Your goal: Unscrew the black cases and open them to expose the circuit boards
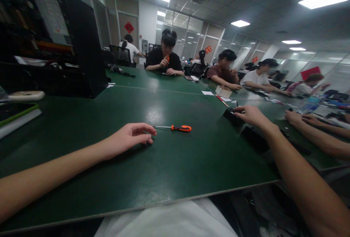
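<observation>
Left hand point(136, 135): fingers loosely curled and parted, no object visible in it. It is poised at the smooth dark-green tabletop point(191, 167); contact with the surface cannot be confirmed.

Screwdriver with an orange-and-black handle and a thin metal shaft point(181, 128): lying flat between the two hands, handle toward the right hand. The shaft's far end is just beside the left fingertips; whether they touch cannot be determined.

Right hand point(251, 116): extended farther out, fingers bent down at a dark, box-like object point(230, 115). Grasp or mere contact cannot be established, as the fingers conceal the point.

Surroundings: beyond the right hand is a pale, open-topped box point(223, 91). To its right, a co-worker's hand point(293, 117) is near but apart.

Step in hand, as judged: the right hand is reaching to or handling the dark object, with the screwdriver unheld. From this posture, lifting the object would call for a firm finger closure at its edge; taking the screwdriver would call for the left hand to reach past the shaft to the handle.
</observation>
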A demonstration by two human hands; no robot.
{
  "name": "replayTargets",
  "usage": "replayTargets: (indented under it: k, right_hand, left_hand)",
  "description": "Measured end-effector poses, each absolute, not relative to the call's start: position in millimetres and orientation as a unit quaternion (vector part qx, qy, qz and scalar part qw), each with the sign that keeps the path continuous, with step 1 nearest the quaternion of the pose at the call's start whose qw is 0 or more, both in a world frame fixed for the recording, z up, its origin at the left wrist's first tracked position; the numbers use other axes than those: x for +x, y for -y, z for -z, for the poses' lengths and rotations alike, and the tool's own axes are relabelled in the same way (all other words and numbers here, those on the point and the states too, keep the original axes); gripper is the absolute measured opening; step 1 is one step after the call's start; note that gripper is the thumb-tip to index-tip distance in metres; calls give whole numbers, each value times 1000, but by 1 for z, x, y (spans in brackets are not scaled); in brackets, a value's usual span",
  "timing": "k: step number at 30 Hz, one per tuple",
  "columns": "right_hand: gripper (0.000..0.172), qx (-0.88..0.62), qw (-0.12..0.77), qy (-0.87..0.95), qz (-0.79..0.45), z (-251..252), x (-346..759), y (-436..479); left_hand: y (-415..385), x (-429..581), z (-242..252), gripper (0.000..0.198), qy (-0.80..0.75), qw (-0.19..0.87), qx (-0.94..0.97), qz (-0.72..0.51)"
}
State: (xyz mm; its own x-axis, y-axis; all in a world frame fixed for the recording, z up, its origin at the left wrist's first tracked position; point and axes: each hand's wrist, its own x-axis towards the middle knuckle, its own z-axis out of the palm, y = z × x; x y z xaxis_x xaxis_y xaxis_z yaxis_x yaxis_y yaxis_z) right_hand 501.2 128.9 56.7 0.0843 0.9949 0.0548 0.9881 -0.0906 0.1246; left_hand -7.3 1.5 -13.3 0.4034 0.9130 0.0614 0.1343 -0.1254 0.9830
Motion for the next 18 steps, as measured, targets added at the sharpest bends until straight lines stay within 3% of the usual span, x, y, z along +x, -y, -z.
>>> replayTargets:
  k: [18]
  right_hand:
    - [36, 715, 111, -688, -42, -66, 510, -153]
  left_hand:
    - [-3, -9, 14, 19, -399, 521, 665, -356]
